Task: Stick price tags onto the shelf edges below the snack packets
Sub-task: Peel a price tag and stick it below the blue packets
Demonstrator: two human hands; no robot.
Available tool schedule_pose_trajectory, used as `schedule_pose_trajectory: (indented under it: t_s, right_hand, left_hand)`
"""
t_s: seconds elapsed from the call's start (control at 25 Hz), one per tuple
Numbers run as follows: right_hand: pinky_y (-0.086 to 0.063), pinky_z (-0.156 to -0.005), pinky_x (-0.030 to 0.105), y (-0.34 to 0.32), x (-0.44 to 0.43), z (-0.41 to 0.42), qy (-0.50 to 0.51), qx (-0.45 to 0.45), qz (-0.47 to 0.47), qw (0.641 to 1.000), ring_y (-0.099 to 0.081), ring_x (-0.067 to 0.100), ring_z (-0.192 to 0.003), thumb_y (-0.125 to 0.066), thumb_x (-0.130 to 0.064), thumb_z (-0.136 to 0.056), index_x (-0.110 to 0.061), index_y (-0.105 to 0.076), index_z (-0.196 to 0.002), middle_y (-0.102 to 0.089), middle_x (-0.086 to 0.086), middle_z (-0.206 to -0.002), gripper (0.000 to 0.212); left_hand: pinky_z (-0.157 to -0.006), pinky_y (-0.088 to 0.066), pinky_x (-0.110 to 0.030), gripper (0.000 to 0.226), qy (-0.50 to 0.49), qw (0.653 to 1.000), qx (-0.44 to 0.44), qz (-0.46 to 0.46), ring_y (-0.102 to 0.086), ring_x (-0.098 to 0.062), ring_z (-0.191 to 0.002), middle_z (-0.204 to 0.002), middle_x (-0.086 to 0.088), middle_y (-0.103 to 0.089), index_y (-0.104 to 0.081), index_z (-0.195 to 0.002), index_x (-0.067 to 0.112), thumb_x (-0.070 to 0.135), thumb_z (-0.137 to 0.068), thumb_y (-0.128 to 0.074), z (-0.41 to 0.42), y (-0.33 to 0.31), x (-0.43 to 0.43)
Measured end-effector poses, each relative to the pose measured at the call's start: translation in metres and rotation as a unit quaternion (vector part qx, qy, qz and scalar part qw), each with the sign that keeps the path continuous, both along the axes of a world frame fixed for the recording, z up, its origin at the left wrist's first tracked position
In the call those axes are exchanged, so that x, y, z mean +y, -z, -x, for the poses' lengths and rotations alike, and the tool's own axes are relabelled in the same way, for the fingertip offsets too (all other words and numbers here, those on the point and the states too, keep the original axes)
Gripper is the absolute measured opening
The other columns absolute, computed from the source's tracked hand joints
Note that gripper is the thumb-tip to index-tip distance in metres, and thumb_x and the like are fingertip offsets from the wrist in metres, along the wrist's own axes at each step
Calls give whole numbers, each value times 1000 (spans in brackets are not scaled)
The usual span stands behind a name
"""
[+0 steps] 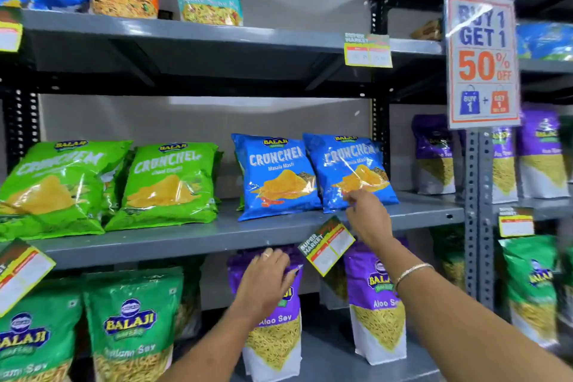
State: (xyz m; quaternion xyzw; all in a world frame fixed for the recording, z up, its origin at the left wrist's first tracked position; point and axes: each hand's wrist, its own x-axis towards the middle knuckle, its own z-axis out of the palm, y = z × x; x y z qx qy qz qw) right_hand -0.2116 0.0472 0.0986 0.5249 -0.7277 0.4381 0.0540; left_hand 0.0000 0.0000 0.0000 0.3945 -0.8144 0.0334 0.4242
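Observation:
A tilted yellow and green price tag (327,245) hangs at the front edge of the grey middle shelf (186,242), below two blue Crunchem packets (348,170). My right hand (367,219) reaches over that edge; its bunched fingertips touch the shelf top at the right blue packet's lower edge. The tag's upper corner meets the underside of this hand, and the thumb is hidden. My left hand (265,281) lies lower, its fingers curled over the top of a purple Aloo Sev packet (273,335) on the bottom shelf.
Green Crunchem packets (167,183) fill the middle shelf's left. Other tags hang at the far left (21,273), on the top shelf edge (368,51) and on the right bay (516,223). A "Buy 1 Get 1" sign (482,56) hangs on the upright post.

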Motion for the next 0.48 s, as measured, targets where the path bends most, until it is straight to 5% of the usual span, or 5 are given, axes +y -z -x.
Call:
schedule_pose_trajectory:
  t_s: [0.08, 0.16, 0.32, 0.4, 0.48]
  right_hand:
    - [-54, -112, 48, 11, -2, 13, -51, -25, -3, 998, -65, 42, -135, -68, 3, -103, 0, -72, -136, -75, 24, -135, 33]
    - [-54, -112, 49, 21, -6, 16, -102, -54, 0, 993, -60, 43, -134, -81, -1, -98, 3, -76, -130, -70, 16, -105, 32]
    - [-46, -113, 46, 18, -16, 24, -170, -60, 13, 984, -48, 37, -131, -83, -9, -99, -3, -81, -109, -50, 9, -105, 12]
    - [-44, -114, 49, 19, -18, 28, -192, -46, -6, 980, -42, 28, -117, -81, -11, -101, -10, -76, -94, -47, 6, -99, 9]
    - [-46, -108, 50, 26, -18, 42, -244, -60, 4, 968, -41, 27, -112, -80, -4, -101, -16, -63, -74, -47, 8, -95, 34]
  left_hand:
    - [-65, -49, -32, 33, -3, 980, 74, -183, -72, -31, -93, -94, -10, -81, -77, -104, 7, 34, -111, -60, 29, 4, 5]
    - [-60, -47, -26, 19, 45, 924, 187, -329, -62, -26, -85, -90, -11, -71, -78, -106, 5, 21, -109, -67, 47, 2, -1]
    - [-60, -46, -30, 45, 65, 847, 376, -371, -55, -13, -64, -81, -10, -67, -65, -71, 15, -2, -112, -57, 76, -15, -3]
    - [-55, -47, -23, 52, 35, 856, 388, -340, -56, -9, -59, -83, -12, -67, -60, -65, 19, -3, -113, -54, 82, -17, 5]
    - [-44, -37, -18, 59, -14, 879, 377, -291, -47, -6, -47, -66, -7, -54, -47, -57, 19, -2, -112, -55, 87, -23, 15]
